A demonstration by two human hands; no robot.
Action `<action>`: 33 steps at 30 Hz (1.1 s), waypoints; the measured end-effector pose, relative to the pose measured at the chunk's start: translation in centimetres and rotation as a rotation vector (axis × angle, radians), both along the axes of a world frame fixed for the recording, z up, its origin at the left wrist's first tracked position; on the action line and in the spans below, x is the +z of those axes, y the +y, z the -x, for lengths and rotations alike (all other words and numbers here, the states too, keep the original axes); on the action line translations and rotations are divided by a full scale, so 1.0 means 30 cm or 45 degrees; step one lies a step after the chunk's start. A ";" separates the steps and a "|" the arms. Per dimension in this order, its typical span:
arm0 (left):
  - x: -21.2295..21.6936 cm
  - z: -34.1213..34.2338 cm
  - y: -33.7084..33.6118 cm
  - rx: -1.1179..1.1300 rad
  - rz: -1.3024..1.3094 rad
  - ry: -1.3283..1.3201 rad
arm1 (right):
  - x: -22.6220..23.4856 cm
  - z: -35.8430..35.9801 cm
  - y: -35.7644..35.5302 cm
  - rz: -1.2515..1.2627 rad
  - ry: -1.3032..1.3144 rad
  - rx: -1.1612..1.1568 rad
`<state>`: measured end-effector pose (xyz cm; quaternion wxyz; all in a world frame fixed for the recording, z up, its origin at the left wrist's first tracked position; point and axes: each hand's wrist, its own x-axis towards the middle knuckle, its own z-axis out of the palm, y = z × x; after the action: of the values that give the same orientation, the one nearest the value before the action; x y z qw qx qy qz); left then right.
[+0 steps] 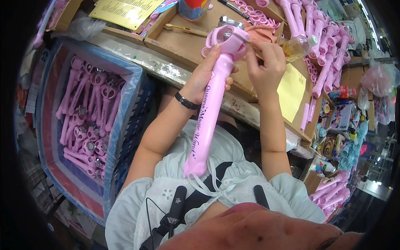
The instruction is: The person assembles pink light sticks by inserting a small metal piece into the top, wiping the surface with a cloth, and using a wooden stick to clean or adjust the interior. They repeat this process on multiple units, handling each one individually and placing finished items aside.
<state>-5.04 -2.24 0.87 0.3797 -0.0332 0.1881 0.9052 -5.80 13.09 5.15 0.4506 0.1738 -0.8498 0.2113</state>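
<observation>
A long pink toy wand slants up from my lap, dark lettering down its handle and a round openwork head at the top. My left hand is closed around its neck, just below the head. At the right side of the head, the thumb and fingers of my right hand are pinched together; whatever lies between them is hidden. A shiny silver gem-shaped piece shows at the top of the head. Behind my right hand lies an orange-pink cloth.
A blue basket with a plastic liner at left holds many pink wands. The cardboard tray contains a brush and pink rings. A bottle of yellow liquid, yellow paper and piled wands are at right.
</observation>
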 end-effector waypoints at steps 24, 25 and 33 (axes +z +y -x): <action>0.016 0.074 -0.172 -0.022 -0.058 0.544 | -0.014 -0.069 0.053 1.538 -0.565 0.510; 0.006 0.063 -0.177 -0.092 -0.045 0.613 | -0.018 -0.091 0.046 1.539 -0.579 0.552; -0.059 0.015 -0.135 -0.167 -0.176 0.517 | 0.106 -0.255 -0.120 1.550 -0.780 1.257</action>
<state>-5.51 -6.28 -0.91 0.3935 0.1883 0.2001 0.8773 1.84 9.48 8.32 0.0708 0.1871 -0.4987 0.8434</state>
